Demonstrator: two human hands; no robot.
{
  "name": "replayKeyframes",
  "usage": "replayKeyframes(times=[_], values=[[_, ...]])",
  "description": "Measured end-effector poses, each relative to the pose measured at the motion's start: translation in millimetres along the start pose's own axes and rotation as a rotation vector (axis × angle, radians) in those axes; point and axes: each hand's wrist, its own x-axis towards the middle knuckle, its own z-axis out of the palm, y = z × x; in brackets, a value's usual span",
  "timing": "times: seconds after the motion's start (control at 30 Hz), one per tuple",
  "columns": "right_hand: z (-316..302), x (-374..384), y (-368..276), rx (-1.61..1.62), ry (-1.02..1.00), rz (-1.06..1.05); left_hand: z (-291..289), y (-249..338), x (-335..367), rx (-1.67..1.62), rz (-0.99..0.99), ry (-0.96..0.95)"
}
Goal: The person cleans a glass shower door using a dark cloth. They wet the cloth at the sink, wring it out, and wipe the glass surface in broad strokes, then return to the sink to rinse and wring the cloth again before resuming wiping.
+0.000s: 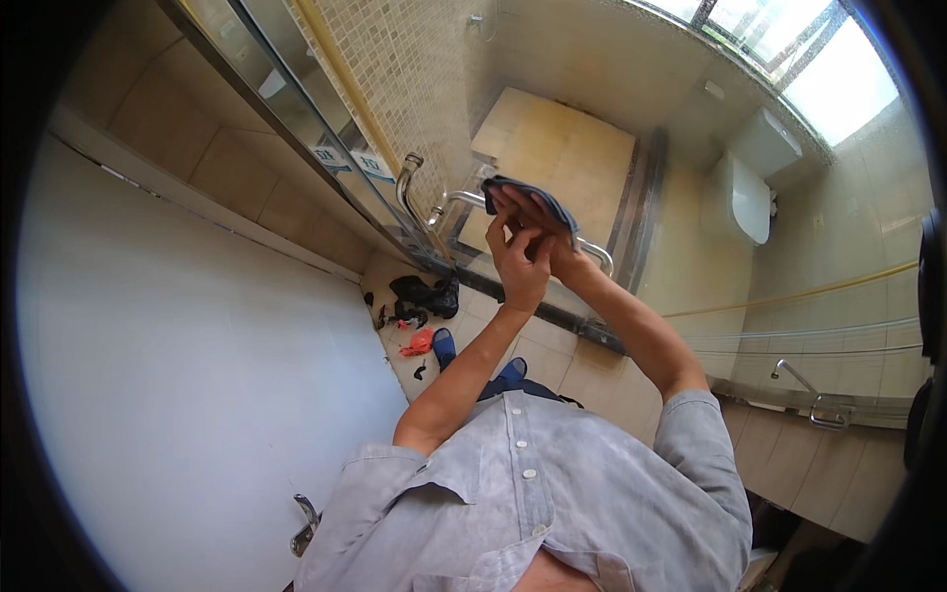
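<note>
Ahead of me, both arms reach up toward a glass shower panel. My right hand (533, 209) lies flat against a dark blue-grey cloth (563, 210), whose edge shows around the fingers. Across its palm side is my left hand (518, 264), fingers bent and thumb and fingertips brought together; whatever they pinch, if anything, is too small to make out. Just behind the hands runs a curved chrome handle bar (596, 253). I cannot tell whether the cloth touches the glass.
At left stands a white door (187, 345) with a metal lever handle (305, 525). On the floor lie a black plastic bag (434, 294) and a red plastic bag (418, 342), near my blue slippers (444, 345). A toilet (747, 202) stands at far right beneath a window (838, 79).
</note>
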Motion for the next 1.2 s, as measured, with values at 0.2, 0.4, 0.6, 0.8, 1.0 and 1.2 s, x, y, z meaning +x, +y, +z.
replayKeyframes(times=[0.2,0.4,0.6,0.8,1.0,1.2], values=[[49,-67,-17,1.229,-0.192,-0.005,10,-31,-50,0.043,-0.333,-0.303],[-14,-51,43,0.390,0.100,0.034,-7,22,-4,-0.395,-0.189,-0.092],[-69,-8,82,0.291,0.314,0.381,-13,34,26,-0.696,-0.305,-0.086],[-19,-47,27,0.274,0.251,0.510,-32,27,39,-1.001,-0.876,-0.149],[15,-85,-48,0.301,0.209,0.811,-48,12,61,-1.259,-1.279,-0.273],[18,-58,-77,0.323,0.322,1.076,-57,6,84,-1.247,-1.384,-0.531]])
